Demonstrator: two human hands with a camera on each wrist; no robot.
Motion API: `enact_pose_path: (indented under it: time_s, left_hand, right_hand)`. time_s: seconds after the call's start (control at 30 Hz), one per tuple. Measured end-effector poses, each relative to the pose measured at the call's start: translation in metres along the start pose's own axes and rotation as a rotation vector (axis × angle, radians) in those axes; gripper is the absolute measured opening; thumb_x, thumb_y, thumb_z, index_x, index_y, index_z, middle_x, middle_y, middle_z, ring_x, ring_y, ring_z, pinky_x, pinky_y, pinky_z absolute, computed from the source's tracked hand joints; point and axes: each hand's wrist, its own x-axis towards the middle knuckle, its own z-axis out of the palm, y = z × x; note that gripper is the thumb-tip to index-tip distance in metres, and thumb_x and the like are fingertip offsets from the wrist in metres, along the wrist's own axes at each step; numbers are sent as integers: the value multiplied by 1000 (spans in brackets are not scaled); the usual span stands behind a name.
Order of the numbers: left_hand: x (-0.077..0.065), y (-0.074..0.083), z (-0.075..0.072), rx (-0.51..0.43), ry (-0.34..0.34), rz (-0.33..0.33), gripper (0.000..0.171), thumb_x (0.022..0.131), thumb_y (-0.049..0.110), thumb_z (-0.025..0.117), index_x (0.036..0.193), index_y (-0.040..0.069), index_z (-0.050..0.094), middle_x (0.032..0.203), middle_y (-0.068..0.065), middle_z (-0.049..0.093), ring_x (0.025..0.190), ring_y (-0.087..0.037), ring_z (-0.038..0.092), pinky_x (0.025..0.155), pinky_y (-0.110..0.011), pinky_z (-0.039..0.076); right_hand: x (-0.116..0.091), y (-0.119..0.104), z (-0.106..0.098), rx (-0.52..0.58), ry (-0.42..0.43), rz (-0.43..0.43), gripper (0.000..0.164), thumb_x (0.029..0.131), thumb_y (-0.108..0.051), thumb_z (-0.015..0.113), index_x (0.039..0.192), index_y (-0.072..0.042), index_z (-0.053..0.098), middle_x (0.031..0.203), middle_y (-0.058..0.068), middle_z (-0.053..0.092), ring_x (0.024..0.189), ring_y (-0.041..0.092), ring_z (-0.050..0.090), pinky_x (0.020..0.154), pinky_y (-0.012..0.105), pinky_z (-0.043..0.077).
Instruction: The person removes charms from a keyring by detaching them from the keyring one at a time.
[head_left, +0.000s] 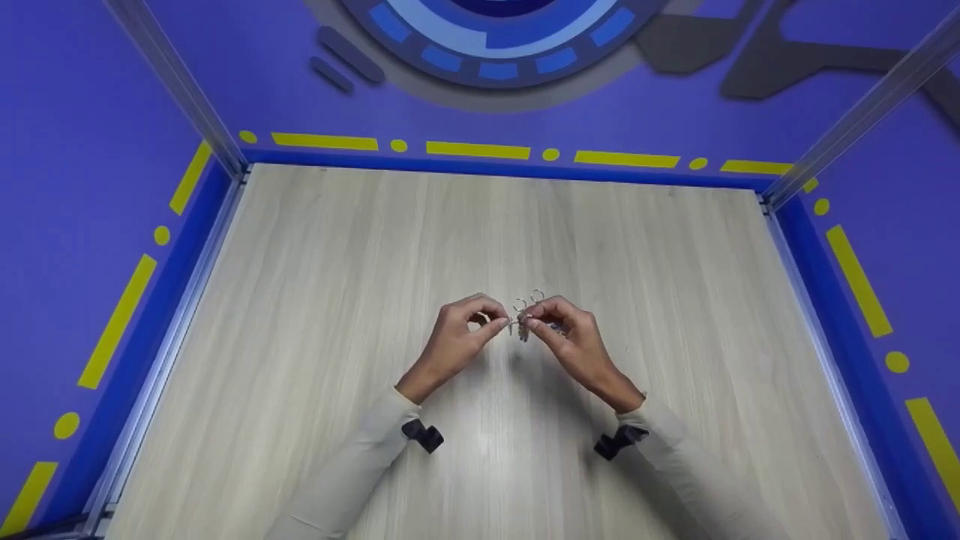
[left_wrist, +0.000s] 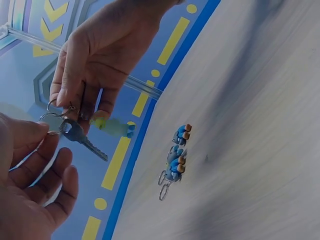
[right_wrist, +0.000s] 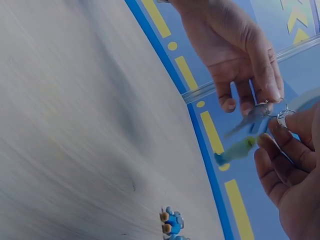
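In front of me my left hand (head_left: pixel 459 336) and my right hand (head_left: pixel 576 343) meet above the table, fingertips close together. Between thumb and finger, the left hand pinches a thin metal ring beside the bow of a silver key (left_wrist: pixel 86 142). The right hand pinches a keychain's split ring (right_wrist: pixel 285 118). A small greenish-yellow and blue figurine (right_wrist: pixel 236 151) dangles below the right fingers. The rings touch or overlap at the fingertips; whether they are linked I cannot tell.
Several blue figurine keychains (left_wrist: pixel 176 162) with metal rings lie on the pale wooden table (head_left: pixel 337 300). Blue walls (head_left: pixel 480 127) with yellow markings and metal rails enclose the table at the back and sides.
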Motion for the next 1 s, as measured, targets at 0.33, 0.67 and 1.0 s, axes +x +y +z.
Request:
enact_pose_path:
  time_s: [0.33, 0.67, 1.0]
  left_hand:
    - [7, 9, 0, 59, -152, -88, 3, 102, 9, 79, 105, 8, 80, 101, 0, 78, 94, -13, 70, 82, -40, 59]
    - [10, 14, 1, 97, -251, -139, 5, 103, 9, 77, 101, 5, 80, 96, 0, 77, 89, -12, 69, 79, -28, 54]
    - [9, 14, 1, 89, -260, -157, 5, 104, 6, 75, 99, 7, 77, 99, -2, 76, 94, -12, 68, 84, -31, 56]
  right_hand:
    - [3, -1, -6, -89, -31, -50, 11, 100, 9, 74, 106, -1, 73, 104, 9, 80, 91, 28, 77, 86, 26, 60]
    - [2, 0, -7, -196, -83, -125, 10, 100, 3, 77, 106, -5, 75, 102, 5, 80, 93, 24, 78, 85, 32, 63]
    - [-2, 1, -9, -174, -54, -80, 2, 103, -3, 77, 103, -1, 76, 101, 4, 80, 92, 20, 76, 84, 31, 63]
